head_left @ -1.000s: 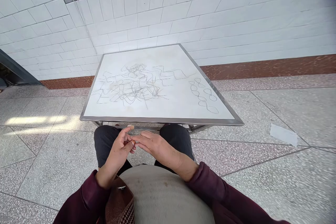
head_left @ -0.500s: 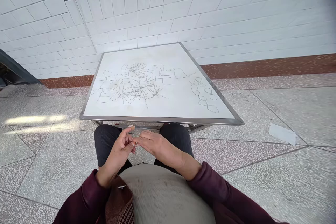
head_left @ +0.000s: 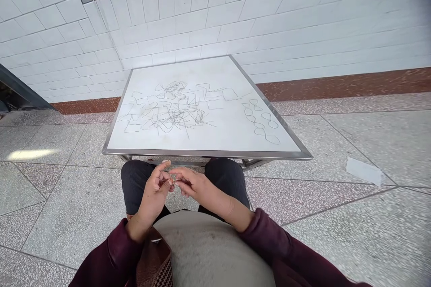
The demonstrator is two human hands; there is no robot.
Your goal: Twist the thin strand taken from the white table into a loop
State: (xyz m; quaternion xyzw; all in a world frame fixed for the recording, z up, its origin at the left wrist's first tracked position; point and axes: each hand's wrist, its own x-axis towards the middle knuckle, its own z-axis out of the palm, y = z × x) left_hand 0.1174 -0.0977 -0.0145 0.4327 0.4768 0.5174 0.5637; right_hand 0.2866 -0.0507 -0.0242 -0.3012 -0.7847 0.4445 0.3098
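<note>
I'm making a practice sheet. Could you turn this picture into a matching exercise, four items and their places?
1. Tangle of thin dark strands
2. Thin dark looped strands
3. Pale rectangular strip
4. Bare left hand and bare right hand

A. On the speckled floor
B. Right side of the metal-edged white tabletop
C. Close together, nearer the body than the tabletop
D. Mostly left and middle of the tabletop

Pairs: 1-D, 2-B, 3-A, 4-C

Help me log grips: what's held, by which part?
Left hand seems to pinch thin wire; where along it, and whether right hand grips too, cannot be told.
</note>
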